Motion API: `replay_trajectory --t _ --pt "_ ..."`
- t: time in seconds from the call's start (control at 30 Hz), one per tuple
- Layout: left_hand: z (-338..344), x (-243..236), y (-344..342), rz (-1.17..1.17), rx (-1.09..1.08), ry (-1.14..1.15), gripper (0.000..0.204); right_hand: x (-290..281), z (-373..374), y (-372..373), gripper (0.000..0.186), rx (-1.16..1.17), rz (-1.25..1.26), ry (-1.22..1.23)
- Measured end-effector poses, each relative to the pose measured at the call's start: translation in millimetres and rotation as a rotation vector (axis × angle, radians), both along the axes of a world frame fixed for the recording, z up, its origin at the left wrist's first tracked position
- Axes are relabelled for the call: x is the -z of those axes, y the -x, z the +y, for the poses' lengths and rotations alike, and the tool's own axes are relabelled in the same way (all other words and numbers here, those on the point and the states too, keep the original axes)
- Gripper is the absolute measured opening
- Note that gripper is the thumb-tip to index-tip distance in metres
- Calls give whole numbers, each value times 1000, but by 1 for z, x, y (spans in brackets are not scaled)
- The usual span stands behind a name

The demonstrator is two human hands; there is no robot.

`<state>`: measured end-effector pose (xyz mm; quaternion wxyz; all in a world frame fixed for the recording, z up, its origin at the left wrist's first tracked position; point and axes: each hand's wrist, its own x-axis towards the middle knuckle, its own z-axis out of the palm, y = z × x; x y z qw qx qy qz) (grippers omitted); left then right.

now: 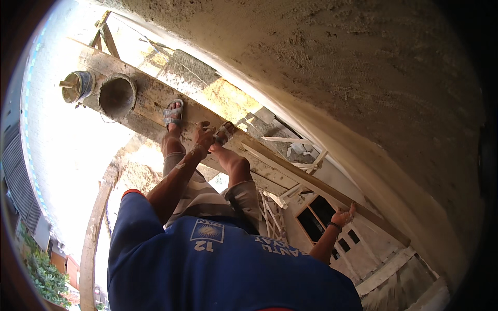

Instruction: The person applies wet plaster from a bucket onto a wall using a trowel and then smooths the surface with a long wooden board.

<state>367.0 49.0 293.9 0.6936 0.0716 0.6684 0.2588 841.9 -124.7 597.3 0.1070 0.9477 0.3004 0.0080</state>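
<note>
My left hand [203, 136], smeared with mortar, hangs low in front of my legs, beside my sandalled right foot [224, 132]. Its fingers look curled, and whatever may be in them is too small to make out. A long straight wooden batten [306, 179] runs slantwise beside the plastered wall, from near that foot to the lower right. My right hand [342, 215] is on the batten towards its lower end, fingers bent around its edge. Left of my left foot [173, 113], a round mortar basin [117, 97] and a bucket [79, 86] with something wooden in it stand on planks.
I stand on a narrow scaffold of mortar-stained planks [148, 98]. The rough plastered wall [363, 78] rises close at the upper right. Rubble and timber offcuts [298, 149] lie below. A wooden post [98, 228] stands at my left; a window frame [316, 217] shows lower right.
</note>
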Motion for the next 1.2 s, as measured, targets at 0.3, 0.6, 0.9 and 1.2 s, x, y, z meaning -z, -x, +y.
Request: replay_trajectory --t 0.3,0.6,0.9,1.2 --pt "-73 -10 -135 -446 277 103 62 -11 9 8 57 635 521 -1258" --pt "-6 -46 -136 -914 -714 -8 62 149 -7 31 41 1060 1144 -1336" --pt "28 3 -113 -622 -1000 175 75 71 49 141 40 501 1512 -1394" --pt "22 11 -127 -900 -923 265 67 -35 51 128 53 -369 959 -761"
